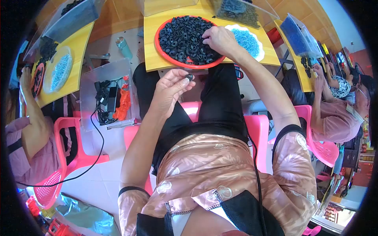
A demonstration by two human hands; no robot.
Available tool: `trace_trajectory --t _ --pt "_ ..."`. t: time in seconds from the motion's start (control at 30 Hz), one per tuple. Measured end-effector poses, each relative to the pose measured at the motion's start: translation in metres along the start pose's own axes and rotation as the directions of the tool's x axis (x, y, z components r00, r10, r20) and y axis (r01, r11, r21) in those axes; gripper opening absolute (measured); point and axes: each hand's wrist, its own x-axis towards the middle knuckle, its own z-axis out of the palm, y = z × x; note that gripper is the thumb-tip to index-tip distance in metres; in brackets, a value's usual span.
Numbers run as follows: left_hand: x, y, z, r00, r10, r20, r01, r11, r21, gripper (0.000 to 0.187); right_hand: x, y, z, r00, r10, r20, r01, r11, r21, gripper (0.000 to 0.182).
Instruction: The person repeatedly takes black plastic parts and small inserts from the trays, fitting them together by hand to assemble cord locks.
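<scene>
My left hand (173,87) is raised above my lap, with thumb and fingers pinched round a small black plastic part (189,77). On the table, a round red tray (160,48) is heaped with many small black plastic parts (185,37). My right hand (219,40) reaches over the tray's right side, fingertips down at the heap and bent together. Whether a part sits between those fingertips is too small to make out. Just right of that hand lies a white scalloped plate (260,53) full of small blue-and-silver pieces (246,41).
The yellow table (271,55) ends just before my knees. Clear plastic bins (240,13) stand at its back. On the floor at left, a clear box (88,98) holds cables and an orange bag. Co-workers sit on pink chairs (78,137) at both sides. A cable runs down my front.
</scene>
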Motion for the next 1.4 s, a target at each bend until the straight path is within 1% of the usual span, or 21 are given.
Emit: trace_trajectory --t 0.07,0.13,0.17,0.2,0.27,0.37,0.4,0.47,0.5,0.53,0.57,0.63,0.7,0.8,0.9,0.93,1.03,1.13,1.23,1.4 --pt "0.000 -0.002 -0.004 1.000 -0.003 0.004 0.003 1.000 0.030 0.020 0.002 0.000 -0.002 1.000 -0.017 0.026 0.018 0.999 -0.031 0.018" --pt "0.001 0.003 -0.002 0.999 0.008 -0.041 -0.006 0.999 0.053 0.024 0.008 0.000 -0.004 0.997 -0.017 0.077 0.022 0.998 -0.063 0.016" --pt "0.001 0.004 -0.002 0.998 0.006 -0.068 -0.002 0.998 0.065 0.026 0.013 0.005 0.000 0.997 -0.007 0.071 0.010 0.999 -0.038 0.015" --pt "0.001 0.005 -0.004 0.997 0.024 -0.071 -0.019 0.997 0.070 0.031 0.013 0.004 -0.003 0.996 -0.030 0.087 0.033 0.999 -0.031 0.015" --pt "0.004 0.006 -0.011 0.995 0.055 -0.083 -0.050 0.997 0.055 0.030 0.015 0.009 -0.008 0.991 -0.061 0.123 0.062 0.998 -0.006 0.017" --pt "0.005 0.006 -0.014 0.994 0.069 -0.089 -0.064 0.996 0.057 0.028 0.016 0.020 -0.006 0.983 -0.104 0.152 0.095 0.993 0.068 0.023" --pt "0.005 0.007 -0.014 0.993 0.071 -0.094 -0.066 0.996 0.061 0.027 0.012 0.018 -0.010 0.982 -0.093 0.165 0.072 0.989 0.130 0.024" --pt "0.003 0.009 -0.009 0.993 0.069 -0.096 -0.061 0.995 0.078 0.024 0.003 0.014 -0.016 0.980 -0.072 0.187 0.004 0.939 0.343 0.021" --pt "0.002 0.008 -0.006 0.993 0.066 -0.097 -0.057 0.995 0.085 0.023 -0.004 0.009 -0.017 0.977 -0.063 0.202 -0.034 0.896 0.443 0.020" --pt "0.002 0.008 -0.005 0.994 0.067 -0.091 -0.058 0.993 0.103 0.022 -0.013 0.002 -0.017 0.963 -0.146 0.227 -0.044 0.744 0.667 0.018" --pt "0.001 0.007 -0.003 0.994 0.069 -0.082 -0.059 0.991 0.119 0.021 -0.025 -0.006 -0.018 0.946 -0.230 0.228 -0.071 0.539 0.839 0.016" --pt "0.001 0.005 -0.001 0.995 0.066 -0.074 -0.055 0.988 0.144 0.021 -0.056 -0.037 -0.031 0.947 -0.170 0.272 -0.188 0.392 0.901 0.013" --pt "0.000 0.003 0.001 0.995 0.059 -0.077 -0.046 0.986 0.160 0.021 -0.071 -0.048 -0.029 0.938 -0.159 0.309 -0.246 0.325 0.913 0.011" --pt "-0.001 0.001 0.003 0.997 0.066 -0.048 -0.057 0.981 0.184 0.022 -0.083 -0.057 -0.026 0.956 -0.110 0.273 -0.229 0.307 0.924 0.013" --pt "-0.002 -0.002 0.007 0.996 0.070 -0.053 -0.061 0.986 0.152 0.017 -0.089 -0.060 -0.019 0.950 -0.110 0.291 -0.253 0.274 0.928 0.014" --pt "-0.002 -0.003 0.008 0.996 0.066 -0.053 -0.057 0.985 0.165 0.018 -0.091 -0.059 -0.015 0.945 -0.130 0.300 -0.257 0.268 0.928 0.013" --pt "-0.005 -0.011 0.011 0.997 0.049 -0.054 -0.038 0.982 0.186 0.019 -0.100 -0.058 -0.013 0.936 -0.100 0.336 -0.306 0.233 0.923 0.013" --pt "-0.010 -0.018 0.020 0.999 0.007 -0.035 -0.001 0.986 0.170 0.017 -0.113 -0.051 -0.011 0.929 -0.099 0.358 -0.321 0.270 0.908 0.014" --pt "-0.013 -0.030 0.025 1.000 -0.011 0.027 0.007 0.991 0.135 0.017 -0.125 -0.044 -0.016 0.912 -0.107 0.396 -0.348 0.307 0.886 0.015" --pt "-0.016 -0.039 0.030 0.995 -0.043 0.086 0.027 0.982 0.187 0.015 -0.139 -0.035 -0.029 0.888 -0.101 0.449 -0.374 0.413 0.831 0.016"
